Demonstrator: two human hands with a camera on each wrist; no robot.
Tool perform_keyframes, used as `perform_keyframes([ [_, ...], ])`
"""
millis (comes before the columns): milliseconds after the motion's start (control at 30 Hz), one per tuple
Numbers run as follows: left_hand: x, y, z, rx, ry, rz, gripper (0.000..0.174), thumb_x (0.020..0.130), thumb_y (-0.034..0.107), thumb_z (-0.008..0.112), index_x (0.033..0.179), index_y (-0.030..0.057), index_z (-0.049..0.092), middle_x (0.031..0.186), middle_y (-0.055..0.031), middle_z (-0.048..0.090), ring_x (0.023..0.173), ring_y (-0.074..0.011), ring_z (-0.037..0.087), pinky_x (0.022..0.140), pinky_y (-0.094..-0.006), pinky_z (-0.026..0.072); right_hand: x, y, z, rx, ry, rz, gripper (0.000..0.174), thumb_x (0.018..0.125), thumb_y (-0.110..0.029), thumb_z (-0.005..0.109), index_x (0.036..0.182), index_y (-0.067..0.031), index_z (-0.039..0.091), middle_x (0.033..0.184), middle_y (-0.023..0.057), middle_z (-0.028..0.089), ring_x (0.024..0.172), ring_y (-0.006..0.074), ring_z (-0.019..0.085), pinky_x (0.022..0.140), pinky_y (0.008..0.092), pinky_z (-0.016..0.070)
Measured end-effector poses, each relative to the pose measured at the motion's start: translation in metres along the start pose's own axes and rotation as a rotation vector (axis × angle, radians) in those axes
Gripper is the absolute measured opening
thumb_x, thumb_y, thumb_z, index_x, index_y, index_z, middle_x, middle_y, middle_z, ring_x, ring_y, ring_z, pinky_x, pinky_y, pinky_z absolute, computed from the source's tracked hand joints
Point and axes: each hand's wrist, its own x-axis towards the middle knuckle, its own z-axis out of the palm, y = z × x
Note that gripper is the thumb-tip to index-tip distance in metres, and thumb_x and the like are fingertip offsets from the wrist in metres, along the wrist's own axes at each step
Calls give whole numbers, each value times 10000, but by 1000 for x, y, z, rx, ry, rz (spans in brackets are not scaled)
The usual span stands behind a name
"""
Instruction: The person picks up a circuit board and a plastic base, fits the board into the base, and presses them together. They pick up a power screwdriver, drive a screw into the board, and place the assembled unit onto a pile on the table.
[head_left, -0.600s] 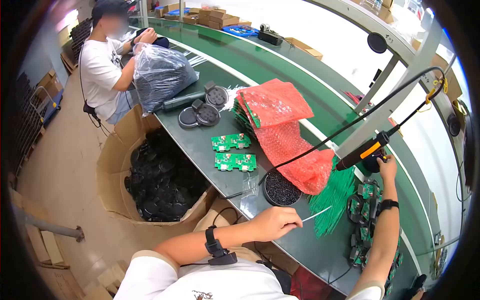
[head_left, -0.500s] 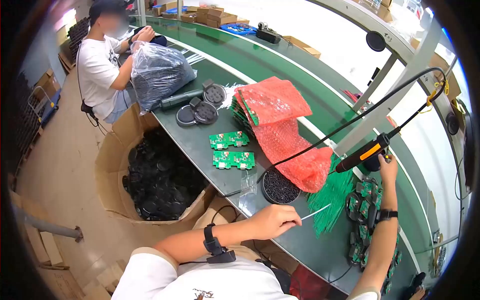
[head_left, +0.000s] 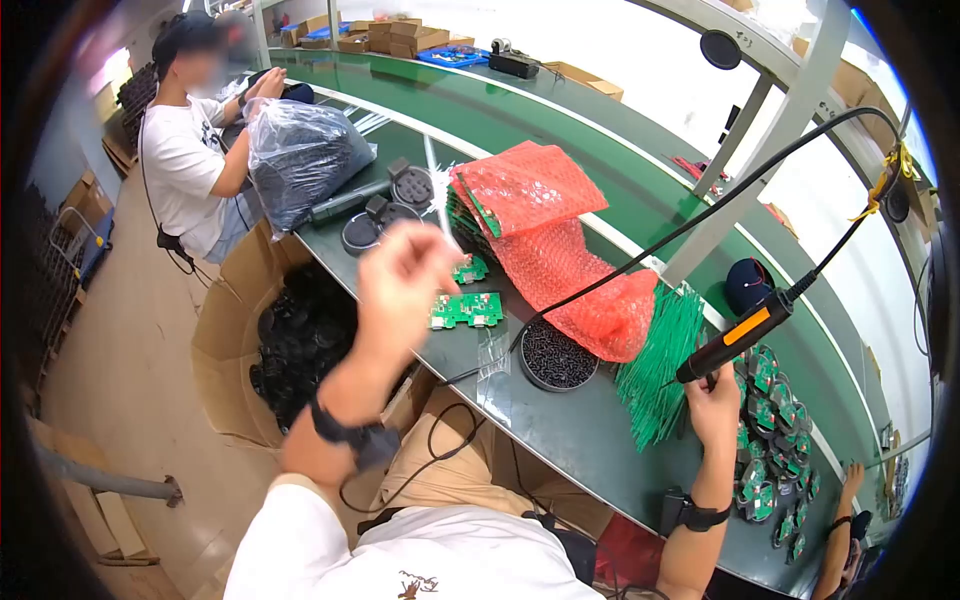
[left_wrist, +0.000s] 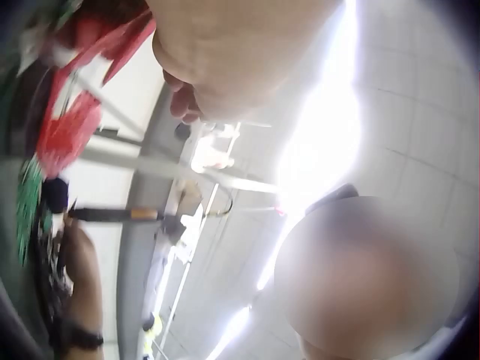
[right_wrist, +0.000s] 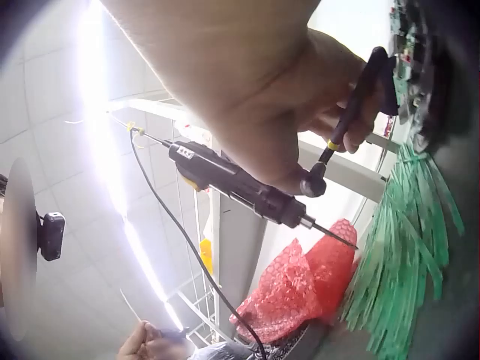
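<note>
At the bench (head_left: 620,472), the left hand (head_left: 400,285) pinches a white stick (head_left: 437,190) near the boards (head_left: 468,310), the right hand (head_left: 714,408) grips a black tool (right_wrist: 349,112) beside the driver (head_left: 735,338), seemingly preparing, the next move probably needing steady aim.

The screwdriver (head_left: 733,338) is black and orange, the strips (head_left: 660,372) green, the bubble wrap (head_left: 555,272) red.

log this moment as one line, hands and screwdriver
left hand: holding thin white stick | right hand: holding black object | screwdriver: hanging tilted near right hand
</note>
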Motion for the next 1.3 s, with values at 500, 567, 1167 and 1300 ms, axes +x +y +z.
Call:
perform_keyframes([
  [500,201,-201,-35,923,-162,-132,146,859,94,744,980,53,815,755,-146,767,710,-205,783,736,-371,622,-6,27,17,-262,125,-201,444,769,-249,859,1115,-19,700,1060,186,633,995,357,654,855,438,544],
  [567,196,-197,-33,888,-136,-98,172,862,102,750,1017,48,803,839,-167,780,695,-209,781,728,-374,622,-3,27,20,-263,133,-251,455,764,-252,856,1117,-8,706,1024,192,631,993,365,652,858,443,544],
  [1167,-4,-71,-19,1031,-516,130,620,629,222,975,1160,33,717,1107,-150,640,1132,-364,608,1009,-441,495,2,12,12,3,448,-381,206,930,-79,741,1103,0,662,1009,107,658,906,241,656,853,362,530],
  [1300,-23,-40,-12,762,-327,90,627,681,174,949,1182,14,608,1116,-169,693,1076,-345,679,969,-421,530,-27,-10,-16,520,447,-423,85,1024,-58,652,1061,-13,589,894,15,611,790,52,563,659,220,453],
])
